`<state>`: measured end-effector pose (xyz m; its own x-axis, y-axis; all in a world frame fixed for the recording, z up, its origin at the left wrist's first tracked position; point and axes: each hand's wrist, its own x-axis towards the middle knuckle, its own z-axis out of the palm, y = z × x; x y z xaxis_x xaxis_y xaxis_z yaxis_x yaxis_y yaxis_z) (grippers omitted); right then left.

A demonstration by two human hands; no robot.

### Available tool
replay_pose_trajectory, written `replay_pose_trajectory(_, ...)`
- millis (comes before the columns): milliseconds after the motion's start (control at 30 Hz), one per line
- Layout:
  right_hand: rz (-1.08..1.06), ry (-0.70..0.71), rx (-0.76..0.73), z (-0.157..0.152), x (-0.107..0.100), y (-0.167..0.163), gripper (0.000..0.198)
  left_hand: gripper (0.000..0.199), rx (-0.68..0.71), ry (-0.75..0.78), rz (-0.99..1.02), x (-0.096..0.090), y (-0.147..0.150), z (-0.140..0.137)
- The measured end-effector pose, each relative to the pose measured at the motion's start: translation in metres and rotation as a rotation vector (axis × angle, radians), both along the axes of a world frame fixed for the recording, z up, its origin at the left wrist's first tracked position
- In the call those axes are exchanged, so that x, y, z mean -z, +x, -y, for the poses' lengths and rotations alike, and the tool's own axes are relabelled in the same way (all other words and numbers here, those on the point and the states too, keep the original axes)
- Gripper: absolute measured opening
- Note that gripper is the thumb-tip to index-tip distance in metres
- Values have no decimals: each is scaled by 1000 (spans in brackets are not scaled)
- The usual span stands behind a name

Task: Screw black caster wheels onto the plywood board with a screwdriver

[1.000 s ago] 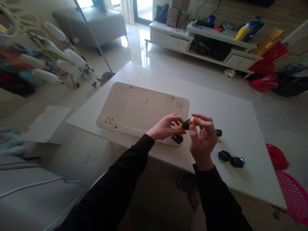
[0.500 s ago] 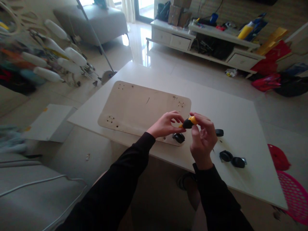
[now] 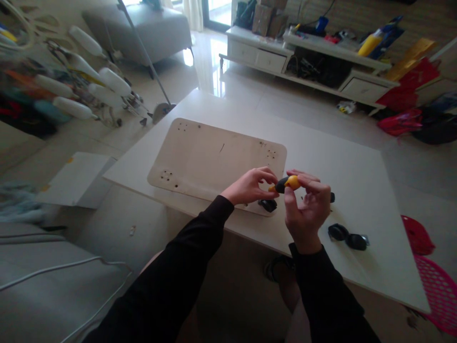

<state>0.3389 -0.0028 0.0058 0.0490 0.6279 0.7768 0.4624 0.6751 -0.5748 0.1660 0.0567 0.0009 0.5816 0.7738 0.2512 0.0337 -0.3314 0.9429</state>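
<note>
My right hand [image 3: 309,202] grips the yellow end of a black and yellow screwdriver [image 3: 282,184] held level above the board. The fingertips of my left hand [image 3: 252,185] close on the screwdriver's front end, and its shaft is hidden from me. Below lies a beige board [image 3: 203,157] with rounded corners and small groups of holes near them. At the board's near right corner sits a black caster wheel [image 3: 267,205], just under my left fingers. Right of my right hand, two more black casters [image 3: 338,232] rest side by side on the white table [image 3: 357,176].
Another dark piece [image 3: 332,196] is partly hidden behind my right hand. A pink perforated chair or basket [image 3: 437,290] stands by the table's right edge. A white box [image 3: 76,181] is on the floor at left, and a low cabinet [image 3: 257,52] stands beyond the table.
My right hand has turned and shifted slightly right, rotating the screwdriver's handle. The left hand keeps its hold on the front end. The whole view has shifted a little.
</note>
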Motion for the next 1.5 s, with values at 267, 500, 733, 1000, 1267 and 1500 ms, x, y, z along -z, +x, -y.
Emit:
replay_pose_trajectory(267, 98, 12, 179, 2, -8, 3, 35, 43, 20, -42, 24, 1, -5, -1)
replay_pose_trajectory(500, 169, 60, 103, 3, -3, 9, 52, 49, -170, -108, 93, -2, -6, -4)
replay_pose_trajectory(733, -18, 161, 230, 0, -1, 16, 47, 43, -360, -98, 172, -3, -10, -11)
replay_pose_trajectory(1000, -167, 202, 389, -10, -17, 26, 32, 32, -428, -99, 169, -1, -15, -16)
replay_pose_trajectory(1267, -194, 124, 544, -18, -11, 51, 31, 26, -182, -15, -426, 23, -31, -2)
replay_pose_trajectory(1500, -206, -31, 642, -15, -9, 66, 32, 16, -47, 182, -949, 39, -30, 18)
